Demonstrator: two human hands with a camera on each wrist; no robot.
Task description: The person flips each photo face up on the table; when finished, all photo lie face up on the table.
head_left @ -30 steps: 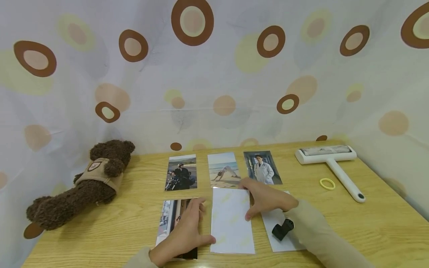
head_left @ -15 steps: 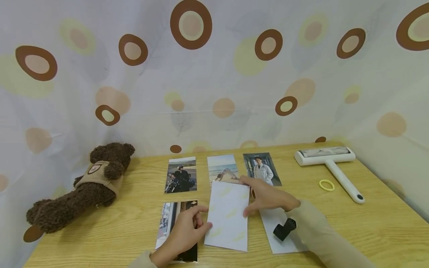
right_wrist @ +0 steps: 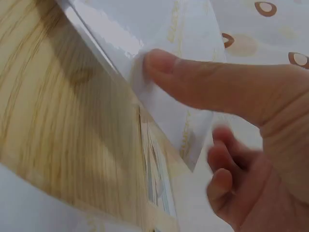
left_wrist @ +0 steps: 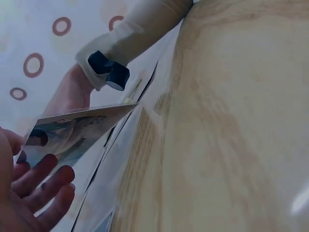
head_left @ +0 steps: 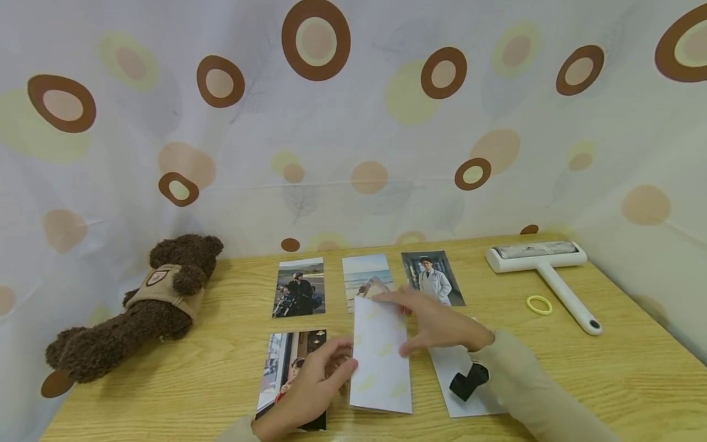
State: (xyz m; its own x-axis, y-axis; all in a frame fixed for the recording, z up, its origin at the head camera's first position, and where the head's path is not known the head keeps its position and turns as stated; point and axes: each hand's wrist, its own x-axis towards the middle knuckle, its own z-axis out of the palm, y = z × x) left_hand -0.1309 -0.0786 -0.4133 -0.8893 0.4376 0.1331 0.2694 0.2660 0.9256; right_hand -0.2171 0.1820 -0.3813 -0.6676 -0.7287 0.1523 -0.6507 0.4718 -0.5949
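A photo print (head_left: 380, 377) stands lifted and tilted off the table, its white back with faint yellow marks towards the head camera. My left hand (head_left: 313, 379) pinches its left edge. My right hand (head_left: 444, 322) holds the right side, with the thumb on the white back and fingers near the far edge. In the left wrist view the print (left_wrist: 79, 133) shows its picture side, with left-hand fingers (left_wrist: 53, 186) below it. The right wrist view has the thumb (right_wrist: 207, 84) pressing the white back (right_wrist: 120, 24).
Photos of a motorcyclist (head_left: 298, 288), a beach (head_left: 366, 273) and a doctor (head_left: 433, 279) lie behind. Another photo (head_left: 270, 368) is under my left arm, a white-backed sheet (head_left: 457, 402) under my right wrist. A teddy bear (head_left: 166, 301), yellow ring (head_left: 539, 305) and lint roller (head_left: 563, 291) flank them.
The print, nearly flat a second ago, has risen and tilted; it shifted left, then back right. My left hand has moved up and right onto its edge. The right hand keeps its place.
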